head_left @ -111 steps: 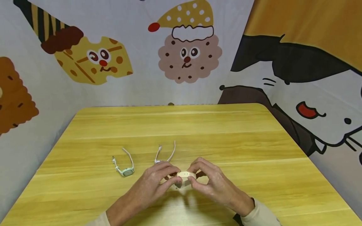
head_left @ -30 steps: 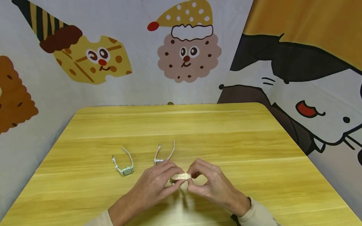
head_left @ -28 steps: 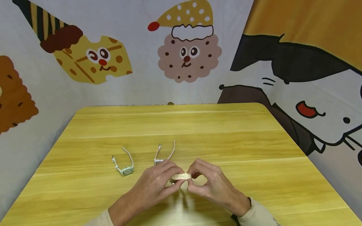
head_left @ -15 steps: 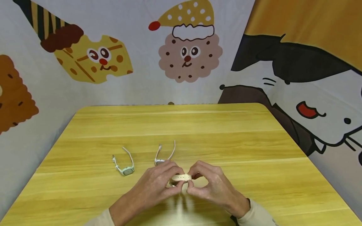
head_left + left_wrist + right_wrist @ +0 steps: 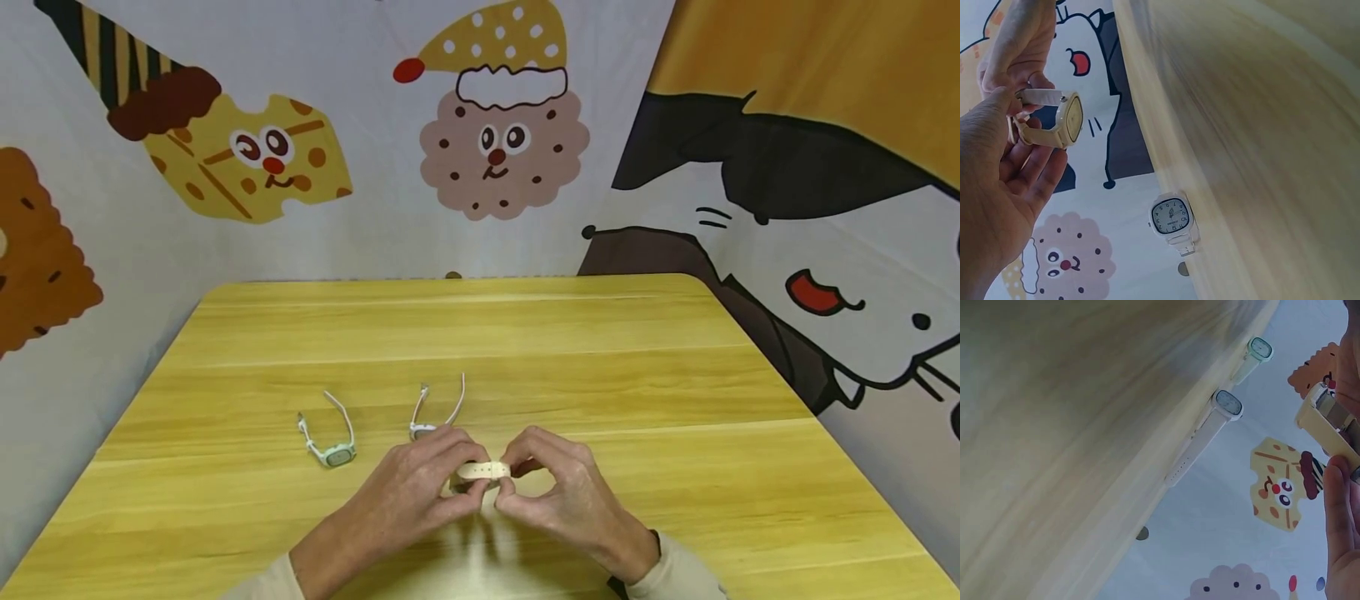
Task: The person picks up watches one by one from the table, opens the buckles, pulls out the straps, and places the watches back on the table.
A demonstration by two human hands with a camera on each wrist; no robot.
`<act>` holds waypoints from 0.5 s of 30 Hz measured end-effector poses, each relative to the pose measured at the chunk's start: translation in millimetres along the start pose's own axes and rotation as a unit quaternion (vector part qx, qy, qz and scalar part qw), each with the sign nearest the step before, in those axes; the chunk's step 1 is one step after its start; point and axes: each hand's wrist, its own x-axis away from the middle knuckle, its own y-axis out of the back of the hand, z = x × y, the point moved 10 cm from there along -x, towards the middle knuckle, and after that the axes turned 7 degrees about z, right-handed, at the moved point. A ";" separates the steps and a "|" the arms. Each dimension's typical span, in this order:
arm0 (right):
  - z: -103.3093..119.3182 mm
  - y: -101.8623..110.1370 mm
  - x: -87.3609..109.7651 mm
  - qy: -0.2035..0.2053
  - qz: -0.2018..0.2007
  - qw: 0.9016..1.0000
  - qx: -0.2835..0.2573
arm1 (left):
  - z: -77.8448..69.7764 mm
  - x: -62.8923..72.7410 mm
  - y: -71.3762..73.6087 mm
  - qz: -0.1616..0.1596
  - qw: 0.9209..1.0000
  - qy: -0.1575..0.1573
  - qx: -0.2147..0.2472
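Between both hands, over the near middle of the table, is a cream wristwatch point(image 5: 480, 472). Its strap forms a loop, with the holed section uppermost in the head view. My left hand point(image 5: 423, 483) pinches the strap from the left with thumb and fingers. From the right, my right hand point(image 5: 558, 492) pinches the other side of the strap near a small band across it. The left wrist view shows the cream watch's dial point(image 5: 1075, 119) edge-on, facing away from the fingers. My fingertips hide part of the buckle area.
A pale green watch point(image 5: 337, 454) lies left of my hands, strap unfastened. A white watch point(image 5: 423, 431) lies just beyond my left hand, its strap ends standing up. The wooden table point(image 5: 637, 358) meets a cartoon-printed cloth point(image 5: 375, 242) at its back and sides.
Since the earliest frame, the strap's holed part has come to lie flat across the top, and my fingers have shifted along it. In the last second the hands barely move.
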 end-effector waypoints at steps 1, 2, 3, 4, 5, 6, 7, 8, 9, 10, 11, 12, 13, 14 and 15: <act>-0.1 0.2 0.2 0.000 -0.002 1.000 -0.001 | -0.1 0.1 0.1 -0.001 1.000 0.000 0.002; -0.3 0.2 0.3 0.000 -0.002 1.000 -0.002 | 0.1 0.0 0.0 -0.001 1.000 0.001 0.002; -0.6 0.1 0.5 0.000 -0.001 1.000 -0.005 | 0.2 0.1 -0.1 0.000 1.000 0.002 0.004; -0.9 -0.2 0.7 -0.001 0.000 1.000 -0.009 | 0.3 0.1 -0.3 0.000 1.000 0.003 0.005; -1.3 -0.4 0.9 -0.002 0.002 1.000 -0.014 | 0.5 0.2 -0.5 0.001 1.000 0.004 0.006; -1.7 -0.6 1.1 -0.002 0.004 1.000 -0.019 | 0.3 0.4 -0.6 0.002 1.000 0.003 0.007; -2.2 -0.8 1.3 -0.003 0.007 1.000 -0.025 | 0.0 0.6 -0.7 0.003 1.000 0.002 0.008; -2.7 -1.3 1.5 -0.004 0.011 0.999 -0.031 | -0.1 0.8 -0.8 0.004 1.000 0.002 0.010; -3.0 -1.7 1.7 -0.004 0.014 0.999 -0.036 | -0.7 1.3 -0.7 0.004 1.000 0.001 0.012; -3.2 -2.1 1.8 -0.003 0.016 0.999 -0.040 | -0.9 1.8 -0.4 0.003 1.000 0.001 0.013; -3.2 -2.4 1.9 -0.001 0.017 0.999 -0.042 | -1.0 2.4 -0.3 0.004 1.000 0.001 0.016; -3.0 -2.6 2.0 0.001 0.018 0.999 -0.043 | -1.3 2.7 0.0 0.003 1.000 0.000 0.018; -2.7 -2.7 2.1 0.002 0.017 0.999 -0.043 | -1.0 3.0 0.0 0.003 1.000 0.002 0.020; -2.4 -2.7 2.2 0.004 0.015 0.999 -0.041 | -0.7 3.3 0.4 0.002 1.000 0.003 0.024; -1.7 -2.4 2.1 0.008 0.012 0.999 -0.039 | -0.4 3.6 0.9 0.000 1.000 0.004 0.026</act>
